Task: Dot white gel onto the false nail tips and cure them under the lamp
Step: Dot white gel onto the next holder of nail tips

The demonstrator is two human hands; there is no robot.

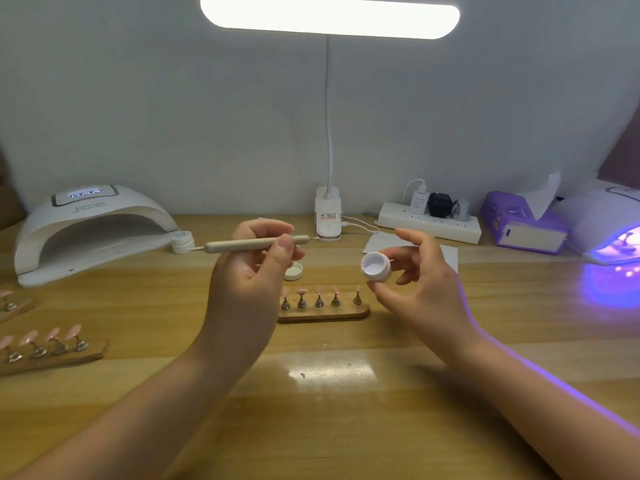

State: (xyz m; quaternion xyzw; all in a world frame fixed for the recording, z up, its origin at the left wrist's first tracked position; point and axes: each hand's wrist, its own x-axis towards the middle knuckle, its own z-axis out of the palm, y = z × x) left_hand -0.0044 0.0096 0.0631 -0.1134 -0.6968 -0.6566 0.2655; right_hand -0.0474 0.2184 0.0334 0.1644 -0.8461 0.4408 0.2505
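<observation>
Wood-grain surface (346, 348) under a bright bar lamp, pale wall behind, so everything's lit pretty evenly. Left hand (249, 271) has its grip pinched around a dotting pen (254, 243), a slim matte beige stick lying almost flat, long axis running left to right, fine metal tip poking out at each end. Right hand (419, 282) holds the little gel pot (377, 265) between thumb and fingertips, lid off, mouth tilted toward the pen, glossy white gel inside (the loose lid (293, 271) sits on the surface just behind the left hand).

The key thing for the next move: the pot sits right of and slightly below the pen's right tip, near but not touching, so I'd guess that tip just needs to swing down and right to dip.

The pink nail tips (320, 296) stand on small metal stands along a wooden holder, low between both hands. White domed curing lamp (90, 226) waits far left, well apart; another one glows purple at far right
</observation>
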